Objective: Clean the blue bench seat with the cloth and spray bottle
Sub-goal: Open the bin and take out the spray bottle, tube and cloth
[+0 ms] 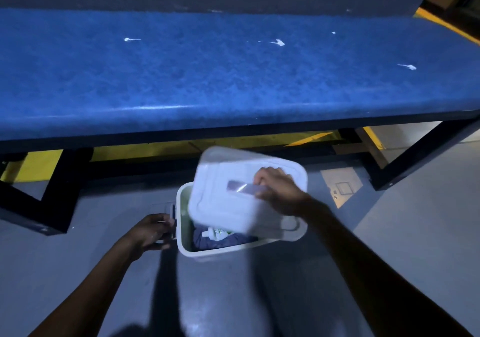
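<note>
Your right hand (278, 191) grips the lid (244, 188) by its handle, tilted over the white box (185, 243); your left hand (150, 233) clasps its side latch. Cloth (205, 242) and spray bottle (217, 233) lie inside, below the smeared blue bench seat (207, 82). The lid could slip and drop.

Blue bench seat (207, 82), white-smeared

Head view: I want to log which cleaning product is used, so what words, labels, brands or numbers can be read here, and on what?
None can be read.
Spray bottle in the white box: a green print, too blurred to read.
Lid held by the right hand: handle strip, no text visible.
</note>
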